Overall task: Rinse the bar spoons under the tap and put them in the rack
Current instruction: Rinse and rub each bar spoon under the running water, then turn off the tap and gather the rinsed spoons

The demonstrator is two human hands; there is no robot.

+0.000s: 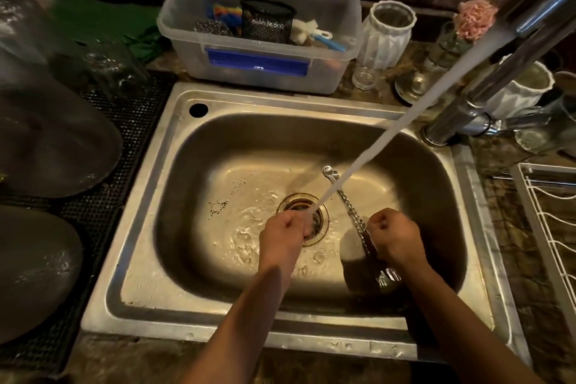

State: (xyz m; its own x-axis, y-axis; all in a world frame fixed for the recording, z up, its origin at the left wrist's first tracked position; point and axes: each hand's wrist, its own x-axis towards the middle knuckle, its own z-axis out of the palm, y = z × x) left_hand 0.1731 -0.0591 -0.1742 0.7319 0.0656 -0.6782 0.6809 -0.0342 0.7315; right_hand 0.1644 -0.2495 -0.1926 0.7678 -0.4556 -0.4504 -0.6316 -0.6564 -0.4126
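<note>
Head view: two hands are over the sink (149, 212). The right hand (394, 235) is curled in a fist around a bundle of bar spoons (350, 212), gripping them near the lower part of their twisted stems; how many spoons are in the bundle is hard to tell, perhaps two or three. The stems slant up and away from the fist, their small end tips lying just beside the water stream (414, 115), while the other ends poke out below the wrist. The left hand (285, 235) is closed in a loose fist under the stream, above the drain (324, 229); whether it holds anything I cannot tell.

One steel sink, wet, with dark specks on its floor. One tap (498, 78) rises at the right rear, water running diagonally down from it. One white wire rack (548, 227) stands at the right edge, well apart from the spoons. Behind the sink sits one clear tub (258, 72) holding a mesh cup, scourers and brushes. Two white ribbed jars (386, 37) and several glasses stand on the mottled stone counter. Dark plates (46, 146) rest on a black mat at left. A brick wall runs behind.
</note>
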